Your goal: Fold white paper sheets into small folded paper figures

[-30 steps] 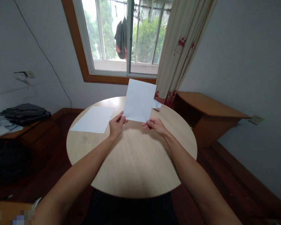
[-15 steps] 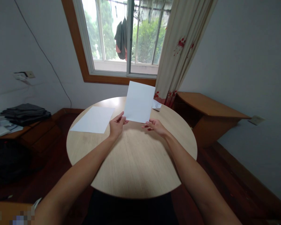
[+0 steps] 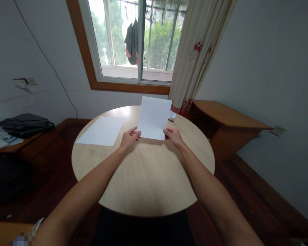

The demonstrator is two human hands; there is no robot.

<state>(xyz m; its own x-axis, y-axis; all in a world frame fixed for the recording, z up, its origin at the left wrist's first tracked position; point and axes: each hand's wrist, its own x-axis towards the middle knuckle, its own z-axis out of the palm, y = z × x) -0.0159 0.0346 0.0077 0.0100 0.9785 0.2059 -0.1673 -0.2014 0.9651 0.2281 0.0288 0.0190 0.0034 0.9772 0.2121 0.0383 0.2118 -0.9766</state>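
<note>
A blank white sheet of paper (image 3: 154,118) is held up, tilted, above the middle of the round wooden table (image 3: 149,177). My left hand (image 3: 129,137) pinches its lower left corner, thumb in front. At the lower right edge, my right hand (image 3: 173,136) grips the sheet with the thumb on the near side and the fingers behind. Another white sheet (image 3: 101,131) lies flat on the table to the left. Partly hidden behind the raised sheet is a small folded white paper piece (image 3: 172,116) near the table's far right edge.
A window (image 3: 136,41) with a flowered curtain (image 3: 192,61) stands beyond the table. To the right is a brown wooden desk (image 3: 233,116). On the left, folded dark cloth (image 3: 25,124) is stacked on a low wooden cabinet (image 3: 45,147).
The held sheet has come down slightly and its lower edge is more level. My right hand has closed on its right edge, where its fingers were looser before.
</note>
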